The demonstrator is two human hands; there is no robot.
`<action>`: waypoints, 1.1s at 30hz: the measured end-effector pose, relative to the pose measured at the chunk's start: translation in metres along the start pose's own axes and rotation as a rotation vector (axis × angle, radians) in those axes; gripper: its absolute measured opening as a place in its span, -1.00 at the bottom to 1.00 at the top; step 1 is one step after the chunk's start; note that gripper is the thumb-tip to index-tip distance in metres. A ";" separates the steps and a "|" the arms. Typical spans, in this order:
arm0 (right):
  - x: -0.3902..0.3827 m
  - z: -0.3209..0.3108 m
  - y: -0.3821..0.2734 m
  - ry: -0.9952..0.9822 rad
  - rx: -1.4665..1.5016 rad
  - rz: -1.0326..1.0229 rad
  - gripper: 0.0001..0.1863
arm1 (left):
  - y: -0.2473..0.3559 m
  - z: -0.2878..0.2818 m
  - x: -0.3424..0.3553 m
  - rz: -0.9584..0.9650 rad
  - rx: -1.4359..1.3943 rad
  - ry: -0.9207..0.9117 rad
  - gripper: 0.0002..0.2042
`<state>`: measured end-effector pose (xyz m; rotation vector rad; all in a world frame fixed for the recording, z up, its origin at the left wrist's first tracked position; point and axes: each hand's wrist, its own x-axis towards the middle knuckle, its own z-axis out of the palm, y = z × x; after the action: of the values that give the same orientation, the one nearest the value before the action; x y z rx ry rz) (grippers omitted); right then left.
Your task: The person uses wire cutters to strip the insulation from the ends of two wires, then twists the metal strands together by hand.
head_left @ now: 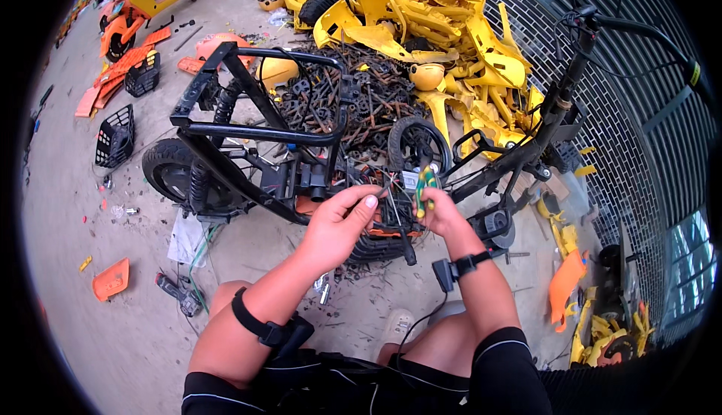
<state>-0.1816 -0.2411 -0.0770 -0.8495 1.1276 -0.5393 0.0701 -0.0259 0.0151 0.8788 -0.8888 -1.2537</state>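
Observation:
In front of me stands the stripped black frame of a scooter (259, 135), its central bay exposed with cables inside. My right hand (445, 218) is wrapped round a pair of pliers (423, 195) with green and yellow handles, over the bay. Just left of it, my left hand (338, 223) is closed, thumb against forefinger, pinching a thin dark wire (388, 187). Below the fingers lies a slim tool with a black handle (409, 252), apparently a screwdriver. The pliers' jaws are hard to make out.
Beyond the frame rises a heap of rusty metal parts (368, 106), with yellow body panels (481, 46) piled behind. A power tool (178, 293) and an orange tray-shaped piece (111, 279) lie on the floor at left. Black baskets (115, 136) sit farther left; a brick wall (624, 144) bounds the right.

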 end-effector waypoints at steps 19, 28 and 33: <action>-0.194 0.076 0.040 -0.427 -0.029 0.122 -0.37 | -0.009 0.026 -0.010 -0.188 0.025 -0.009 -0.80; -0.184 0.053 0.063 -0.484 0.060 0.173 -0.21 | -0.032 0.035 -0.007 -0.277 0.108 -0.049 -0.81; -0.184 0.046 0.073 -0.443 -0.031 0.144 -0.23 | -0.042 0.041 -0.001 -0.287 0.092 -0.058 -0.80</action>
<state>-0.2075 -0.0459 -0.0255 -0.8549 0.7830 -0.1985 0.0161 -0.0316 -0.0071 1.0760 -0.8939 -1.5008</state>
